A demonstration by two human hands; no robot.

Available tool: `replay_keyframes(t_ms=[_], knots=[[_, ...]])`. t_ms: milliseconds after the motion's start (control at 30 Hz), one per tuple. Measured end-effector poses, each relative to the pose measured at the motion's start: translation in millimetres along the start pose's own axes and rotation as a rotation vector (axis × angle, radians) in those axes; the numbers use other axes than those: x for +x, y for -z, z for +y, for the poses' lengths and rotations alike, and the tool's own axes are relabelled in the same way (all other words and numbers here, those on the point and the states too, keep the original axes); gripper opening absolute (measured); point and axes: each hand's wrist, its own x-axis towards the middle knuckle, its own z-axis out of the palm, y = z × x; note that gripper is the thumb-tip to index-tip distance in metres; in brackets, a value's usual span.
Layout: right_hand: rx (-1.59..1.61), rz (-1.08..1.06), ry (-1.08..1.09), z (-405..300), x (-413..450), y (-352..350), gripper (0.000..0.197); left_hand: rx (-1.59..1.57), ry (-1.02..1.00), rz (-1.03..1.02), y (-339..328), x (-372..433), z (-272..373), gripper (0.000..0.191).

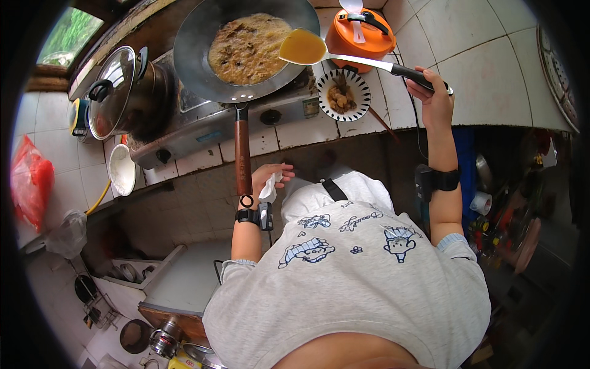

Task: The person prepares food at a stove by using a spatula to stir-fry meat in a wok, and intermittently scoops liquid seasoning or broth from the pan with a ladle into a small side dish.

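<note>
My right hand [435, 104] grips the black handle of a metal wok spatula [362, 59], its blade over the right rim of a wok [193, 60]. The blade looks yellow-brown and glossy. Bubbling brownish liquid food [249, 48] lies in the wok's bottom. My left hand [272, 174] hangs low, just right of the wok's wooden handle [242, 147], with a crumpled white tissue [270, 188] held loosely in it. Below the spatula, a black-and-white patterned bowl [324, 99] contains pieces of cooked food [341, 99].
The wok sits on a gas stove [221, 127], left of an orange lidded pot [339, 39] with a pale spoon on top. A glass-lidded pot [152, 97] occupies the left burner. Further left are a white bowl [122, 169] and a red plastic bag [31, 182]. A chopstick [383, 123] overhangs the counter edge.
</note>
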Motion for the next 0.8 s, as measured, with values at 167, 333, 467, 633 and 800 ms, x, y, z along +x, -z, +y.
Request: replay_keyframes(t_ms=[167, 333, 467, 633, 800], knots=[[-0.008, 0.042, 0.010, -3, -12, 17, 0.025, -0.002, 0.009, 0.032, 14, -12, -9, 0.034], [-0.033, 0.099, 0.018, -4, -29, 41, 0.026, 0.065, -0.022, -0.038, 19, -19, -14, 0.036], [-0.029, 0.180, 0.016, -1, -46, 56, 0.026, 0.136, -0.050, -0.018, 13, -33, -5, 0.041], [-0.027, 0.227, 0.014, 9, -64, 80, 0.026, -0.073, -0.162, 0.034, 4, -59, 12, 0.051], [-0.028, 0.255, -0.004, 29, -75, 101, 0.025, -0.372, -0.236, -0.127, 11, -74, 16, 0.059]])
